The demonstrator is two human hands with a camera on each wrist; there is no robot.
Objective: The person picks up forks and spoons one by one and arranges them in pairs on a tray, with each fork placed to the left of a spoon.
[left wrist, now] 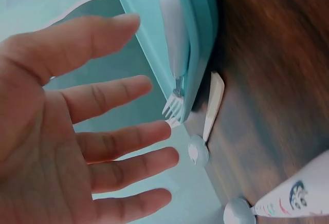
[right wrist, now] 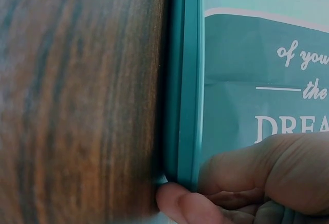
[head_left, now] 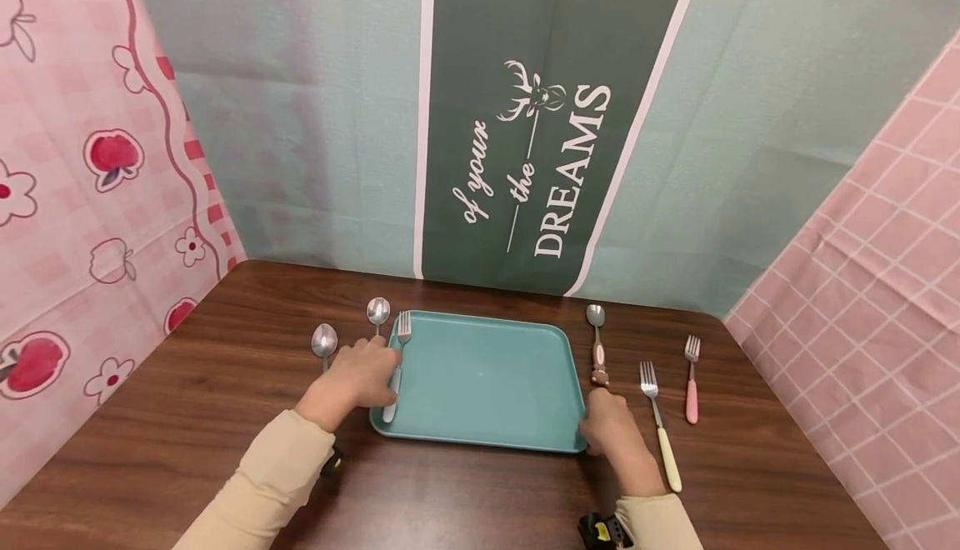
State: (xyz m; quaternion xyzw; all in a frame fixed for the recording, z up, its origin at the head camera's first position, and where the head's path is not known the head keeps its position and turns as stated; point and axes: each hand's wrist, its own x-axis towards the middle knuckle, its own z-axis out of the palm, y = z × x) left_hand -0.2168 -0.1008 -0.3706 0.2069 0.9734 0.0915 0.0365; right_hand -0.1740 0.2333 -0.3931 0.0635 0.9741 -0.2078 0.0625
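A teal tray (head_left: pixel 480 383) lies on the table, with a silver fork (head_left: pixel 404 327) along its left edge, its handle (left wrist: pixel 175 34) inside the rim. My left hand (head_left: pixel 363 373) is over that edge; in the left wrist view the left hand (left wrist: pixel 103 131) has its fingers spread and holds nothing, beside the fork and tray (left wrist: pixel 198 34). At the tray's lower right corner, my right hand (head_left: pixel 611 427) grips the rim; the right wrist view has the right hand (right wrist: pixel 247 178) with thumb and curled fingers at the end of the tray edge (right wrist: pixel 187 80).
Left of the tray lie two spoons (head_left: pixel 378 311) (head_left: pixel 324 340). To its right are a spoon with a decorated handle (head_left: pixel 598 358), a fork with a cream handle (head_left: pixel 667 458) and a fork with a pink handle (head_left: pixel 692 400). Printed cloths hang around the table.
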